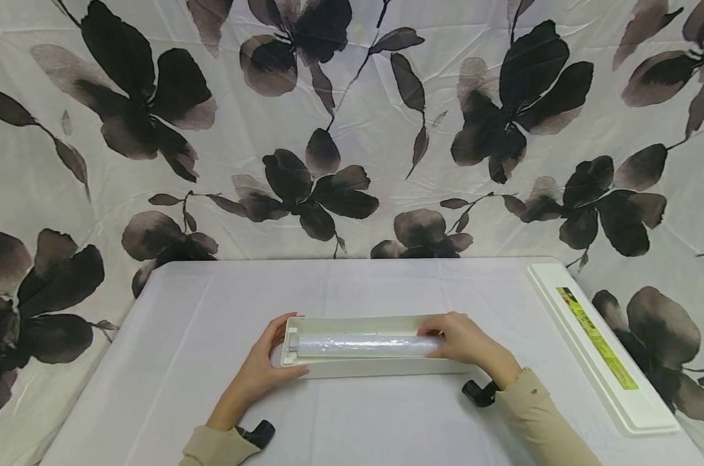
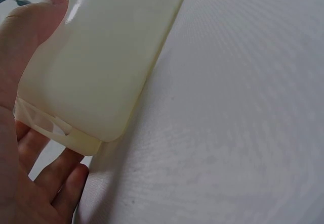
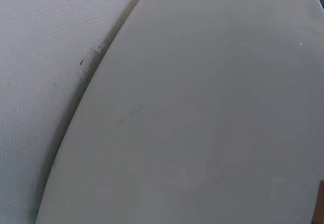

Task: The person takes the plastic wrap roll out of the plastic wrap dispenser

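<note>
A long cream plastic box [image 1: 381, 368], like a cling film dispenser, lies crosswise near the table's middle with its top uncovered. Inside it is a shiny roll of clear plastic film [image 1: 358, 345]. My left hand [image 1: 263, 360] grips the box's left end, thumb at the front and fingers behind. In the left wrist view the thumb of this hand [image 2: 38, 186] lies on the smooth cream wall [image 2: 96, 67]. My right hand [image 1: 465, 340] holds the roll's right end, inside the box; its fingertips are partly hidden. The right wrist view shows mostly the box's pale wall [image 3: 192, 107].
A long white lid-like piece [image 1: 614, 395] with a yellow-green label [image 1: 598, 336] lies slantwise along the table's right edge. White cloth covers the table [image 1: 224, 304]. A flowered curtain [image 1: 363, 149] hangs behind it. Black wrist devices [image 1: 480, 393] sit below both hands.
</note>
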A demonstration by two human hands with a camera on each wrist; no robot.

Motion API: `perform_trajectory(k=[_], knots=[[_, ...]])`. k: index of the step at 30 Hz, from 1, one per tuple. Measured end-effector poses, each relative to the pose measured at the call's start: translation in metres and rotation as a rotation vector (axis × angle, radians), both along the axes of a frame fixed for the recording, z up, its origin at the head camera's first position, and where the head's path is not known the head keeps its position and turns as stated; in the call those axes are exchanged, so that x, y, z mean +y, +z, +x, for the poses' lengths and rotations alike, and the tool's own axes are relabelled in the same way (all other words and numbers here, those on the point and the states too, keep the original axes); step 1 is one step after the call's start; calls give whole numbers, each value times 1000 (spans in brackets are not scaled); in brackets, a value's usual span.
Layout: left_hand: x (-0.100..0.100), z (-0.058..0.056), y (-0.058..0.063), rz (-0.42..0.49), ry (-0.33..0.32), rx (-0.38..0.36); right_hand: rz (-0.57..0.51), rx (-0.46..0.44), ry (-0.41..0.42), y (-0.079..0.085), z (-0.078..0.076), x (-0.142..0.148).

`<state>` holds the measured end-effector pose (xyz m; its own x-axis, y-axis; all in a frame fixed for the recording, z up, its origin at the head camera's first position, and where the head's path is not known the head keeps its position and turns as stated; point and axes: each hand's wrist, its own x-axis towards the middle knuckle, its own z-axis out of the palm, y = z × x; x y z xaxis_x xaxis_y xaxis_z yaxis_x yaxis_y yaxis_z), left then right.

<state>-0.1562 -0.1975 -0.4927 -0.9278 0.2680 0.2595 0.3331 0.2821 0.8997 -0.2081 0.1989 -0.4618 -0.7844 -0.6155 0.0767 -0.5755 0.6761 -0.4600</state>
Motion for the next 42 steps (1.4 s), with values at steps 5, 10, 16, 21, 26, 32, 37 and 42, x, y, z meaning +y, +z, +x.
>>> perform_trajectory(k=[5, 10, 16, 21, 26, 32, 37, 42], knots=[[0, 0, -1, 7, -6, 1, -1, -12, 4, 0, 0, 1], [0, 0, 0, 15, -15, -3, -10, -17, 18, 0, -1, 0], [1, 1, 2, 16, -14, -8, -7, 1, 24, 2, 1, 0], [1, 1, 1, 15, -13, 0, -4, 38, 55, 0, 1, 2], [1, 0, 0, 16, -12, 6, -23, 64, 81, -2, 1, 3], [-1, 0, 0, 17, -16, 19, -67, 66, 85, -2, 1, 4], [-1, -1, 1, 18, -17, 20, -111, 67, 90, -3, 0, 5], [-1, 0, 1, 21, -15, 12, -130, 60, 91, -3, 0, 5]])
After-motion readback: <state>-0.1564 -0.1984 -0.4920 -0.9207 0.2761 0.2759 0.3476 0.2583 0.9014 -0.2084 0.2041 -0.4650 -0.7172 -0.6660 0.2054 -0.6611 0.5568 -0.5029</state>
